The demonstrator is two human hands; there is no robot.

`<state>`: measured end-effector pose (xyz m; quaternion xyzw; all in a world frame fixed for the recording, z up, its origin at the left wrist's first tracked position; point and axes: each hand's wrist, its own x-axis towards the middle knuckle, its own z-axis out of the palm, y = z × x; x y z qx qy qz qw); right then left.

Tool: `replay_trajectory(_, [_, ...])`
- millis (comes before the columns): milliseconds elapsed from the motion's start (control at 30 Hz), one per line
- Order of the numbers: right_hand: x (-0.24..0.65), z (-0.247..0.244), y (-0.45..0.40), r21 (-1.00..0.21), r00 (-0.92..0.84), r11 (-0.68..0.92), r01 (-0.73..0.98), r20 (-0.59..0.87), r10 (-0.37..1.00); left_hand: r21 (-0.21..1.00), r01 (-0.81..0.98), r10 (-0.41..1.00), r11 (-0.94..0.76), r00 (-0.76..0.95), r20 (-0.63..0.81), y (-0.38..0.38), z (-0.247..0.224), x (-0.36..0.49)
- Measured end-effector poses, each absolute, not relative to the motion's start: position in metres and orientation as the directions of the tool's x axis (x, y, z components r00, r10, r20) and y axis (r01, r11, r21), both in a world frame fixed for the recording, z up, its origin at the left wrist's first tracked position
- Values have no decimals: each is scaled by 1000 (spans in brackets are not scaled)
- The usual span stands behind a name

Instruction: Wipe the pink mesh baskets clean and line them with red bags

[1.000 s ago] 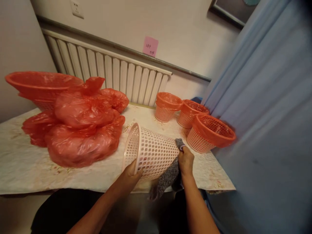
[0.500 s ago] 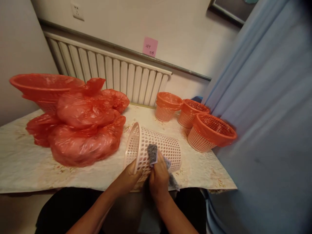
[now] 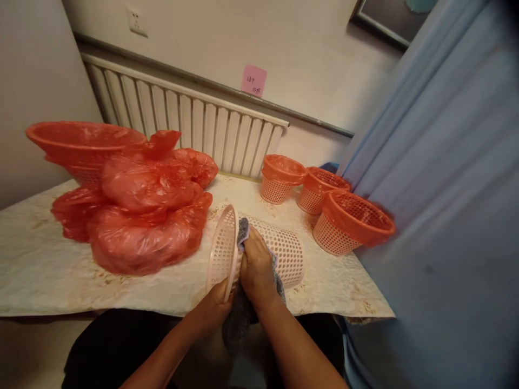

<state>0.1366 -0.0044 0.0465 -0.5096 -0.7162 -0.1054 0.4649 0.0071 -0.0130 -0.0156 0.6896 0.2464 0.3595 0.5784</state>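
A pale pink perforated plastic wastebasket [image 3: 288, 254] lies on its side at the table's front, its open mouth facing left. My left hand [image 3: 214, 309] grips the lower part of its rim, fingers partly inside the mouth. Pressed against the basket's side near the rim is my right hand [image 3: 258, 267], closed on a grey cloth [image 3: 243, 232] with a light purple edge. The cloth's loose end hangs down below my hands, over the table edge. My right palm and part of the cloth are hidden from view.
Tied red plastic bags [image 3: 148, 232] and a larger red-lined basket [image 3: 85, 143] fill the table's left. Three smaller baskets with red liners [image 3: 338, 235] stand at the right, beside a blue curtain [image 3: 438, 216]. Behind the table is a white radiator [image 3: 194, 121].
My right hand has slid the cloth left and up along the basket's side, closer to the rim. My left hand keeps its hold. The view has shifted slightly.
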Motion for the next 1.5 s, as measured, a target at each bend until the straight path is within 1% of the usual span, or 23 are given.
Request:
replay_trajectory(200, [135,49,-7,-332,-49,458,825,765,643,984,-80,723,-156,669,169,-16,-13,6])
replay_trajectory(333, [137,42,-16,-319,-55,463,827,774,631,987,-145,826,-76,545,144,-10,-1,19])
replay_trajectory(433, [144,42,-19,-312,-77,479,820,770,634,981,-187,855,-51,500,139,-8,13,29])
replay_trajectory(500, [155,42,-16,-330,-87,482,812,747,659,984,-164,862,-64,488,138,-8,19,31])
replay_trajectory(567, [174,41,-11,-361,-61,459,812,730,681,991,-111,864,-78,487,123,-9,19,29])
replay_trajectory(667, [218,31,-3,-421,82,313,851,695,714,995,-35,860,-92,501,97,-11,14,25])
replay_trajectory(733, [253,20,0,-440,199,144,886,644,739,995,-13,852,-99,516,92,-12,10,24])
replay_trajectory(833, [295,2,-3,-458,360,-65,886,594,719,993,-6,846,-120,522,106,-12,8,23])
replay_trajectory(900, [305,-8,-10,-483,439,-145,864,581,685,992,6,846,-128,522,106,-12,9,22])
replay_trajectory(933, [304,-13,-14,-492,460,-158,856,586,667,991,13,846,-131,523,104,-11,10,22])
replay_trajectory(1000, [290,-19,-23,-498,454,-121,858,627,633,991,29,843,-133,529,98,-10,11,21])
replay_trajectory(1067, [264,-24,-30,-484,397,-23,875,689,607,990,36,842,-133,532,94,-9,11,20])
replay_trajectory(1200, [201,-22,-43,-386,194,210,898,777,599,991,-19,818,-133,562,121,-7,3,20])
replay_trajectory(1333, [156,-4,-47,-305,9,395,867,801,598,991,-95,805,-89,580,128,-8,-4,18])
replay_trajectory(1433, [147,16,-36,-277,-75,469,839,794,603,994,-77,819,-79,563,109,-11,-4,15])
replay_trajectory(1500, [151,28,-24,-281,-95,484,829,781,617,994,-78,818,-83,565,112,-13,-4,14])
